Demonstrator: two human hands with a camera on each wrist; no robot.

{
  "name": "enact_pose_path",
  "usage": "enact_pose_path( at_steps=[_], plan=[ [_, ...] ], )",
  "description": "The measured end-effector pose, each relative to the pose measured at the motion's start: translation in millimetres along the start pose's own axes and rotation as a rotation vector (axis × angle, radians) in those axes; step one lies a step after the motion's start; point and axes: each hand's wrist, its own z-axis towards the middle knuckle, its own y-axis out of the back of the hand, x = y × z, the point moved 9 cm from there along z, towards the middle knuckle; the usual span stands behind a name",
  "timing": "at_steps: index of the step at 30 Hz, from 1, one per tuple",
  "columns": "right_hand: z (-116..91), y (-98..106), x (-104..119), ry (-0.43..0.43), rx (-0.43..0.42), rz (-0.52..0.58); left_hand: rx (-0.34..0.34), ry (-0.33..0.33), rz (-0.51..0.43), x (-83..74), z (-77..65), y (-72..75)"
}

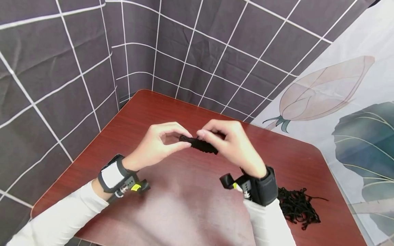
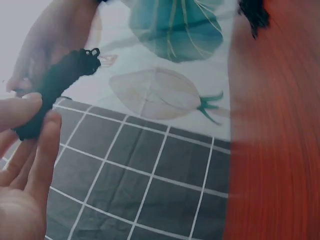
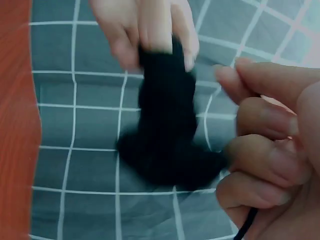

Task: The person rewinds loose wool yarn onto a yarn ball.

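A black bundle of cord (image 1: 204, 145) is held up above the table, small loops showing at one end in the left wrist view. My left hand (image 1: 157, 141) pinches the other end between thumb and fingers. Close beside the bundle, my right hand (image 1: 232, 140) has its fingers curled. A thin black cord (image 3: 246, 224) runs out from under those curled fingers in the right wrist view. There the bundle (image 3: 167, 105) hangs blurred from the left hand (image 3: 155, 22), and its lower end spreads out. Whether the thin cord joins the bundle cannot be seen.
On the right of the reddish-brown table (image 1: 147, 109) lies a loose pile of black cords (image 1: 298, 206), partly behind the right wrist. Dark grid-patterned cloth (image 1: 191, 44) stands along the back and left edges, and a white leaf-print cloth (image 1: 323, 78) along the right.
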Motion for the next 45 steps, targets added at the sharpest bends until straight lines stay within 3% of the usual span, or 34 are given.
enact_pose_path(
  at_steps=[3, 5, 8, 10, 13, 16, 18, 20, 23, 26, 29, 32, 37, 41, 45],
  plan=[
    [7, 4, -10, -0.048, -0.011, 0.111, 0.048, 0.05, -0.101, 2.3, -1.4, -4.4],
    [9, -6, -15, -0.063, 0.008, 0.191, 0.054, 0.037, -0.142, -0.2, -1.6, -5.1],
    [7, -32, -27, -0.115, 0.025, 0.272, -0.009, -0.008, -0.17, -5.5, 0.2, -0.1],
    [2, -49, -35, -0.143, 0.027, 0.31, -0.089, -0.042, -0.14, -8.4, 1.8, 7.5],
    [-8, -63, -41, -0.16, 0.021, 0.275, -0.203, -0.072, -0.047, -11.3, 3.0, 20.2],
    [-11, -61, -25, -0.057, 0.035, 0.151, -0.252, -0.089, 0.079, -13.2, 3.2, 28.0],
    [-10, -50, -6, 0.024, 0.02, 0.054, -0.237, -0.111, 0.17, -15.1, 3.5, 28.0],
    [-6, -34, 13, 0.101, -0.029, -0.026, -0.181, -0.145, 0.228, -17.4, 4.0, 23.2],
    [4, -10, 36, 0.18, -0.122, -0.082, -0.077, -0.202, 0.238, -21.8, 3.3, 12.8],
    [15, 7, 40, 0.162, -0.147, -0.02, -0.004, -0.224, 0.156, -26.5, 1.6, 5.3],
    [21, 10, 23, 0.051, -0.099, 0.125, 0.0, -0.231, 0.071, -32.0, 0.8, 4.8],
    [19, 0, -5, -0.051, -0.037, 0.24, -0.042, -0.243, 0.01, -37.0, 1.1, 8.7],
    [2, -30, -28, -0.095, -0.035, 0.317, -0.15, -0.293, -0.048, -42.3, 1.7, 15.7],
    [-16, -50, -28, -0.046, -0.113, 0.261, -0.256, -0.311, 0.032, -42.5, 2.0, 22.5],
    [-24, -43, -8, 0.07, -0.169, 0.113, -0.298, -0.267, 0.115, -36.5, 3.4, 28.5]
  ],
)
